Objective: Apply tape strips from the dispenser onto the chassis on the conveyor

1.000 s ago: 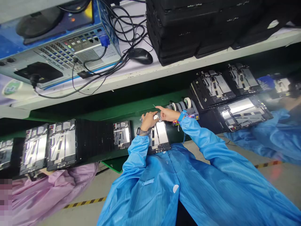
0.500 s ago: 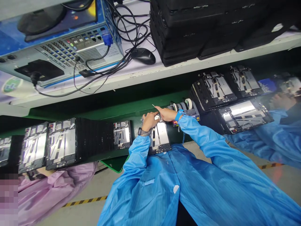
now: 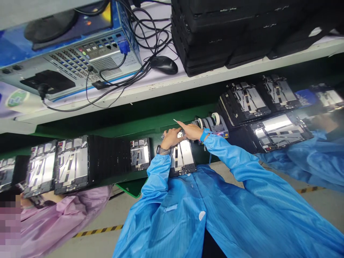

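Note:
An opened tablet [image 3: 183, 156], its silver inside and dark strips showing, lies on the green bench in front of me. My left hand [image 3: 171, 138] rests over its upper left part, fingers bent onto it. At the upper right edge, my right hand [image 3: 194, 131] is closed, with a thin white stick-like tool [image 3: 175, 120] jutting up and left from it. The fingers partly hide the tablet's top end, so what they touch there is unclear. To the left lies another opened tablet [image 3: 140, 154].
Tape rolls on a grey dispenser [image 3: 215, 118] stand right of my hands. Stacked opened tablets [image 3: 248, 102] sit farther right, near a co-worker's blue sleeve [image 3: 309, 150]. A dark row [image 3: 109, 156] and more tablets [image 3: 72, 163] stand left. A shelf [image 3: 161, 84] overhangs the back.
My hands stay almost in place on the tablet, with only a slight shift of the right fingers. At far right, the co-worker's hand has moved and a tablet there shows more fully.

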{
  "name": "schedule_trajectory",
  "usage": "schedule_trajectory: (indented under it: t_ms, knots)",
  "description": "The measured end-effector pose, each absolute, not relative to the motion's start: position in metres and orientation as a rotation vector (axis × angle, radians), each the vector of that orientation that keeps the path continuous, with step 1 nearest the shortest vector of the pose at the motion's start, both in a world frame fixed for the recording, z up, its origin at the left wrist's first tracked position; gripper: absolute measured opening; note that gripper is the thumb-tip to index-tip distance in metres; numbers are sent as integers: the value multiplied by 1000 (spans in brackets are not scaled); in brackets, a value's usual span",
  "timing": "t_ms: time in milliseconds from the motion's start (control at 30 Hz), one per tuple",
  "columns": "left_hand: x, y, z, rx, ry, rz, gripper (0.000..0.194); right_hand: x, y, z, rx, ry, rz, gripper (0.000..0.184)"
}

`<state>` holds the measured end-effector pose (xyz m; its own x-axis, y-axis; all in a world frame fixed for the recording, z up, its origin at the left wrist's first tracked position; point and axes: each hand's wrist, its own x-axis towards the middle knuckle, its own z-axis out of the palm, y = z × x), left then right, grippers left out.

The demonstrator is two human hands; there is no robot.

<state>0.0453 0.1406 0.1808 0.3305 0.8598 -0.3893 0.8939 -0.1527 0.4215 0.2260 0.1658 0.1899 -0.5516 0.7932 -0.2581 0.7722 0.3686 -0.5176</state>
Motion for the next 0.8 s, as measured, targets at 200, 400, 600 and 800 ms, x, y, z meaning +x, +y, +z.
schedule_trajectory:
  t_ms: [200,400,600,800]
  knots:
    - [51,146,182,2037,1616,-91,64,253,177,164,-1592,-2233,1135,123]
    - [52,158,180,2015,1570,-144,60,268,161,144,-1633,-1795,1151,88]
    - [13,140,209,2035,1552,277,50,248,136,166,-1563,-1813,984,75]
    - [-56,91,198,1711,1811,639,37,201,114,178,-1301,-2048,1071,76]
